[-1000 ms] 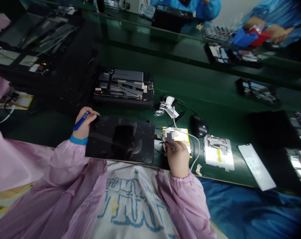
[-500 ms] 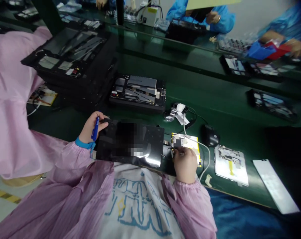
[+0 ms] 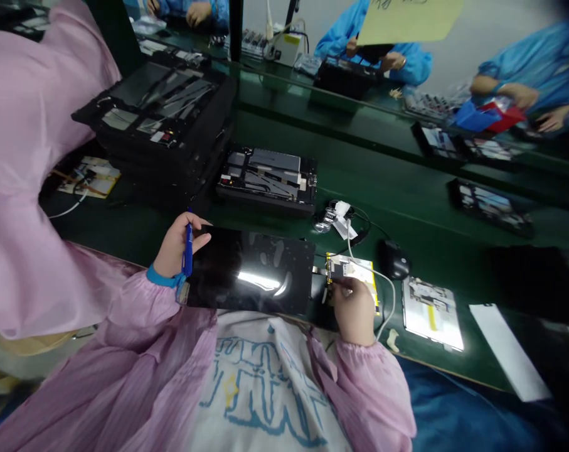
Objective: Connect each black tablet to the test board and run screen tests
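Observation:
A glossy black screen panel [image 3: 246, 251] lies flat in front of me, with a bright reflection on its face. At its left edge, my left hand [image 3: 177, 246] has thumb and fingers closed on the corner, with a blue pen [image 3: 188, 251] tucked in it. Past the right edge, my right hand [image 3: 354, 309] is closed, fingertips together beside a small connector [image 3: 318, 270] and a yellow-edged circuit board [image 3: 359, 271]. What those fingertips grip is hidden. A white cable [image 3: 391, 289] runs over that board.
Stacked black device housings [image 3: 166, 150] rise at left, near a pink sleeve [image 3: 21, 157]. Another open housing [image 3: 268, 179] sits behind the screen. A black mouse [image 3: 394, 258], a silver board [image 3: 432, 314] and a white strip [image 3: 507, 351] lie rightward. Co-workers in blue [image 3: 411, 63] sit across.
The camera view has shifted slightly, and a bright reflection now crosses the screen panel's middle. Both my hands stay at the panel's two sides. Across the bench, a co-worker's hands have moved.

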`<state>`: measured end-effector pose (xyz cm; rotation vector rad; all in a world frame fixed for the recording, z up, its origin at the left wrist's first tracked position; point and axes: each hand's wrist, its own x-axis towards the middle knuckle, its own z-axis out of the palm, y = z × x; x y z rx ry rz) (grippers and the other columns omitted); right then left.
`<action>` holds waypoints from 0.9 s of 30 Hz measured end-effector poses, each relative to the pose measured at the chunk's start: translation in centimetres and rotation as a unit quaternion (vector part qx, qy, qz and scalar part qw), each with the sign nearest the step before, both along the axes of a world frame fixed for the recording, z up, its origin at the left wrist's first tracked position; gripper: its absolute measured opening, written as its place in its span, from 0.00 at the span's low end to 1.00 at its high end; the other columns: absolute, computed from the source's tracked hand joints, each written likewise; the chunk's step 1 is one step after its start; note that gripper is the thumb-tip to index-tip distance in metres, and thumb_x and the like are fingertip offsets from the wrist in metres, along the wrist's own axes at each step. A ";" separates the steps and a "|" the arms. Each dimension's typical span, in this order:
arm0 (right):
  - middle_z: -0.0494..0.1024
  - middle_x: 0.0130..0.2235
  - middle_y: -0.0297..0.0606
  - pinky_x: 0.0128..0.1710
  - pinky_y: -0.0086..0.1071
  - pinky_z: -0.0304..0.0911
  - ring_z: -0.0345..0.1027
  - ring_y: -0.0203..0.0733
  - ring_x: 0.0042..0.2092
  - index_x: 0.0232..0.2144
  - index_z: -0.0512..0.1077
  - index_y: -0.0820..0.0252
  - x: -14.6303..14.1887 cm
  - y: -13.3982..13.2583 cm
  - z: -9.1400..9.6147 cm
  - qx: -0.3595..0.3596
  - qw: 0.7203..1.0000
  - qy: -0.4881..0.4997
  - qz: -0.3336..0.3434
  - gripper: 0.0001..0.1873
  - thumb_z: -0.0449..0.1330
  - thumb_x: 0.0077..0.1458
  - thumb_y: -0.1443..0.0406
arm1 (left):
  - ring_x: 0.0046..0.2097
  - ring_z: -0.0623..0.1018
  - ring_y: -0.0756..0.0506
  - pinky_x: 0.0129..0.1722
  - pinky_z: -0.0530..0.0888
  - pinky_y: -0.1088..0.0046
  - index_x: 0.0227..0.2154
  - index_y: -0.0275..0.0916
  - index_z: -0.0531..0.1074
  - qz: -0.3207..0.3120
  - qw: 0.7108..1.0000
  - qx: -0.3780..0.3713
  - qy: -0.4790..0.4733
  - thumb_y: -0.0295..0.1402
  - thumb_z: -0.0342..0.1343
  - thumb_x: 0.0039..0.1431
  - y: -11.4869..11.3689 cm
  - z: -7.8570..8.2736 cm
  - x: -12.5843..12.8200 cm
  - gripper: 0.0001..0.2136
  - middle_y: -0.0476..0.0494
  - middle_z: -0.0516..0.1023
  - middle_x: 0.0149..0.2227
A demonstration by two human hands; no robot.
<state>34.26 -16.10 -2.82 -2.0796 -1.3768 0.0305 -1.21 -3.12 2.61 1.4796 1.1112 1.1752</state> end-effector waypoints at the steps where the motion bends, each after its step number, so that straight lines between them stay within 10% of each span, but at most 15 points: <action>1: 0.76 0.37 0.52 0.43 0.47 0.65 0.69 0.53 0.41 0.34 0.73 0.65 -0.3 0.1 0.7 0.016 1.000 0.018 0.018 0.16 0.54 0.52 0.57 | 0.36 0.75 0.47 0.37 0.72 0.69 0.31 0.39 0.64 0.005 1.000 0.006 -0.003 0.34 0.66 0.47 -0.3 0.4 0.2 0.15 0.43 0.77 0.40; 4: 0.76 0.44 0.48 0.44 0.43 0.67 0.70 0.48 0.45 0.43 0.72 0.62 -1.3 0.3 3.3 0.012 0.982 0.124 0.145 0.21 0.59 0.53 0.54 | 0.38 0.78 0.45 0.38 0.74 0.67 0.29 0.39 0.62 0.021 0.999 0.049 -0.012 0.35 0.65 0.48 -2.0 2.1 0.9 0.15 0.44 0.78 0.37; 7: 0.77 0.30 0.38 0.31 0.34 0.68 0.71 0.41 0.32 0.32 0.75 0.57 -1.7 0.3 6.4 -0.036 0.946 0.179 0.269 0.11 0.61 0.53 0.56 | 0.35 0.80 0.45 0.35 0.78 0.66 0.25 0.40 0.61 0.024 0.986 0.163 0.011 0.33 0.64 0.49 -4.1 4.6 0.7 0.14 0.46 0.80 0.34; 12: 0.79 0.38 0.39 0.40 0.38 0.70 0.74 0.44 0.41 0.38 0.78 0.52 -0.9 0.2 8.7 0.088 0.941 0.092 0.313 0.10 0.57 0.57 0.64 | 0.38 0.83 0.41 0.34 0.82 0.62 0.22 0.41 0.69 -0.158 0.903 0.388 0.100 0.24 0.60 0.52 -5.1 7.3 -1.1 0.08 0.48 0.83 0.37; 17: 0.77 0.46 0.43 0.44 0.40 0.72 0.73 0.43 0.47 0.46 0.76 0.52 -1.0 0.4 4.6 0.099 0.943 0.039 0.316 0.18 0.52 0.59 0.70 | 0.44 0.82 0.40 0.42 0.81 0.62 0.24 0.39 0.71 -0.178 0.841 0.454 0.233 0.18 0.58 0.49 -4.4 4.2 -2.0 0.09 0.42 0.83 0.40; 22: 0.73 0.54 0.47 0.53 0.49 0.67 0.67 0.48 0.57 0.51 0.72 0.57 -1.1 -0.4 1.5 0.035 0.948 0.021 0.317 0.23 0.48 0.56 0.73 | 0.46 0.81 0.44 0.44 0.79 0.66 0.28 0.44 0.75 -0.185 0.867 0.368 0.279 0.22 0.59 0.52 -5.9 -0.2 -2.9 0.09 0.47 0.83 0.41; 27: 0.75 0.53 0.48 0.57 0.56 0.59 0.60 0.55 0.63 0.54 0.67 0.59 -3.7 0.2 1.8 0.020 0.966 -0.018 0.258 0.21 0.51 0.59 0.65 | 0.42 0.81 0.41 0.42 0.77 0.64 0.27 0.41 0.74 -0.181 0.897 0.293 0.276 0.40 0.62 0.54 -5.8 -0.5 -2.3 0.08 0.42 0.83 0.37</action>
